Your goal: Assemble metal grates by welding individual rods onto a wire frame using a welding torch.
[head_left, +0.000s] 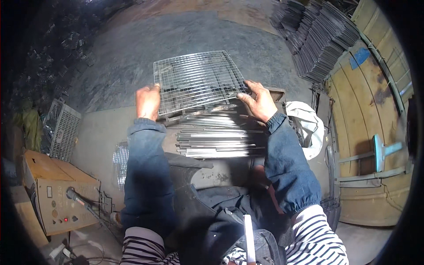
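A rectangular wire rack (198,79) of thin, shiny metal bars is held out in front of me, tilted slightly. My left hand (148,102) is closed on its left side. At its near right corner, my right hand (259,101) grips it between thumb and fingers. Partly hidden beneath the rack is a dark metal frame (181,115). Just nearer to me lies a bundle of straight metal rods (216,143), placed side by side. Blue sleeves cover both my forearms.
An orange-topped power unit (66,194) with a cable stands at lower left, near a grey plastic crate (65,130). Stacked dark wire panels (324,39) rise at far right. Beside my right arm is a white sack (307,128); yellowish metal panels (366,88) line the right side.
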`<control>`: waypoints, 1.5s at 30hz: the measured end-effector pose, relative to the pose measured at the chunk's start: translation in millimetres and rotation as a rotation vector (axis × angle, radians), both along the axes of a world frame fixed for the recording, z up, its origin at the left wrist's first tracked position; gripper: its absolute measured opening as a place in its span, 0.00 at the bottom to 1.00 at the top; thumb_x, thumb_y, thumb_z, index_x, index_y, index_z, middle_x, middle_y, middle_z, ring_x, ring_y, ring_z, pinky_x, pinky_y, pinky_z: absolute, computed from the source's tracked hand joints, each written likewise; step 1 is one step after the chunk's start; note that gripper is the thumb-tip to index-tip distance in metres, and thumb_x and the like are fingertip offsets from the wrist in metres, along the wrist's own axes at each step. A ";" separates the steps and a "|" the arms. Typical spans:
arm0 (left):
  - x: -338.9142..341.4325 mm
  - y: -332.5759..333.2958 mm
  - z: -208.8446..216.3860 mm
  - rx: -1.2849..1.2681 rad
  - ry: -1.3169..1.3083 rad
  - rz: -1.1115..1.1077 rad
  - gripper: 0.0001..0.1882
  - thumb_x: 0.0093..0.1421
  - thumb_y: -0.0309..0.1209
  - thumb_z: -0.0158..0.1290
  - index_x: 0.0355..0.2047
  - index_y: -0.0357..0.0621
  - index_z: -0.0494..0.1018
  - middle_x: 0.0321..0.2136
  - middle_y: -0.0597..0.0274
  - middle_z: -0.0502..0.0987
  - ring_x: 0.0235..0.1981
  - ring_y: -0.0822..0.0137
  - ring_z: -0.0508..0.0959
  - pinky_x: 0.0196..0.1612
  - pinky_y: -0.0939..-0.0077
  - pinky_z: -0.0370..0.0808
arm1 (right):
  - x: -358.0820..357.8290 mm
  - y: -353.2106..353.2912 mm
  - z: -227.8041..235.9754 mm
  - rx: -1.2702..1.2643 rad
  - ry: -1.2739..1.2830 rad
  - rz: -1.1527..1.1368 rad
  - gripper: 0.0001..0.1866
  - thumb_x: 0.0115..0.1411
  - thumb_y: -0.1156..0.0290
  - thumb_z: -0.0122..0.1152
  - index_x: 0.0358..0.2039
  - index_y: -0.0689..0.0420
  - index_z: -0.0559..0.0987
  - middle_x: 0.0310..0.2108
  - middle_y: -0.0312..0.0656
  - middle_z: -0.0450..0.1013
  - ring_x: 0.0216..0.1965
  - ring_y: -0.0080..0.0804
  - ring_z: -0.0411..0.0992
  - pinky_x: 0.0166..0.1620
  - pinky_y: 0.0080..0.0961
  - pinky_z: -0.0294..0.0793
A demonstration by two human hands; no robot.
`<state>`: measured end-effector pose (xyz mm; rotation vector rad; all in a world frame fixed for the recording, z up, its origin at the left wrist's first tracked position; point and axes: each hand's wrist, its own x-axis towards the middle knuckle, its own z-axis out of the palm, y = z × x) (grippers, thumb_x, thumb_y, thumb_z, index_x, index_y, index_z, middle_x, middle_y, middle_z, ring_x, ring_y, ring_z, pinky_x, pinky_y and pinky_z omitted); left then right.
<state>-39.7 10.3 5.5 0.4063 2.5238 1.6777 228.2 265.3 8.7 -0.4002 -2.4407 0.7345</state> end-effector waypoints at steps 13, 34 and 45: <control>29.0 7.3 11.9 -0.348 0.220 0.124 0.23 0.54 0.40 0.56 0.34 0.26 0.80 0.36 0.29 0.79 0.43 0.34 0.80 0.49 0.50 0.75 | -11.9 18.0 -1.6 0.109 -0.160 0.010 0.36 0.63 0.50 0.62 0.58 0.71 0.71 0.60 0.68 0.66 0.60 0.61 0.65 0.65 0.45 0.64; 77.7 19.1 25.4 -0.177 0.819 0.023 0.26 0.58 0.37 0.62 0.53 0.32 0.75 0.42 0.39 0.79 0.49 0.43 0.76 0.53 0.55 0.74 | 142.2 43.6 -13.3 0.265 -0.233 -0.088 0.25 0.58 0.62 0.67 0.50 0.66 0.78 0.39 0.59 0.78 0.41 0.56 0.77 0.47 0.39 0.76; 177.9 122.8 -35.5 -0.609 1.026 -0.518 0.31 0.57 0.32 0.59 0.59 0.31 0.70 0.59 0.43 0.72 0.64 0.48 0.67 0.68 0.59 0.63 | 184.6 51.4 -55.0 0.033 -0.400 0.021 0.22 0.54 0.63 0.69 0.46 0.64 0.80 0.33 0.61 0.78 0.38 0.59 0.78 0.44 0.44 0.77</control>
